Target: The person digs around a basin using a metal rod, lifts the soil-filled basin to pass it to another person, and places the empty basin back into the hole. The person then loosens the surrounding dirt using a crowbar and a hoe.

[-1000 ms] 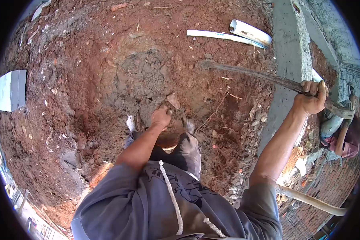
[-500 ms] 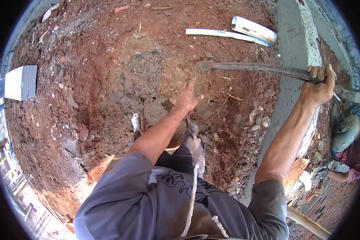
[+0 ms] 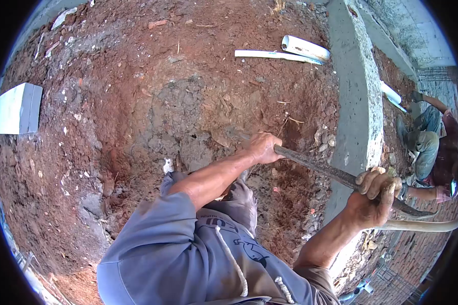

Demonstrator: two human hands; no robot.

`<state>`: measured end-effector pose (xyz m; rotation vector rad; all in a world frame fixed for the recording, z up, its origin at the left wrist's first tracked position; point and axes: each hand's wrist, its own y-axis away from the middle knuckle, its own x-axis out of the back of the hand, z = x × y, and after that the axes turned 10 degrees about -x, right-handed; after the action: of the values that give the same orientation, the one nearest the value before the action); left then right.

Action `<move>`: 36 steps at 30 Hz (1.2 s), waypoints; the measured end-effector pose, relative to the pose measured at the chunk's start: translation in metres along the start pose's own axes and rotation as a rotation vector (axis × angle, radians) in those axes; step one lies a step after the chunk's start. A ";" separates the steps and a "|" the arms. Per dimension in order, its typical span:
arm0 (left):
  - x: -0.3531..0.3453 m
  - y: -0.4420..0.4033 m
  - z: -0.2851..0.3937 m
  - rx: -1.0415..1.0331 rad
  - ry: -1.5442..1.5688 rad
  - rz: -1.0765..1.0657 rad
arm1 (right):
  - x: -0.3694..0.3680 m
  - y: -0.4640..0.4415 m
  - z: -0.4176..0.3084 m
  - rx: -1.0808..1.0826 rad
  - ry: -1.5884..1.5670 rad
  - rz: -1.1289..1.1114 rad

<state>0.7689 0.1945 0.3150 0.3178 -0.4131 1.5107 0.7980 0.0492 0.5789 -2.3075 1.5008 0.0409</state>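
Observation:
A long, dark, dirt-stained metal digging bar (image 3: 318, 166) slants across the space before my body. My left hand (image 3: 264, 148) is closed round its lower part, low over the soil. Higher up, my right hand (image 3: 374, 195) wraps its fingers round the bar near its curved, pointed upper end. The bar's lower tip is mostly hidden behind my left hand. Under my left hand lies reddish, broken soil with a greyish, damp-looking patch (image 3: 180, 109).
A concrete beam (image 3: 348, 86) runs along the right side. White pipe pieces (image 3: 305, 48) lie beside it. A pale block (image 3: 19, 109) sits at far left. Beyond the beam, another person (image 3: 427, 147) crouches near a white pipe (image 3: 390, 93). A wooden handle (image 3: 420, 225) sticks out at right.
My left hand has gone from open and empty to gripping the bar. My right hand has come lower and inward with the bar, which now slants more steeply in view.

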 end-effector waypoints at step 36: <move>0.038 0.119 -0.193 0.926 -0.042 0.295 | 0.130 -0.312 0.270 -0.232 -0.096 0.396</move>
<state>0.6632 0.3206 0.1542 1.0460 0.2555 1.9190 1.1786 0.1358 0.3938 -2.0991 1.9644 0.4464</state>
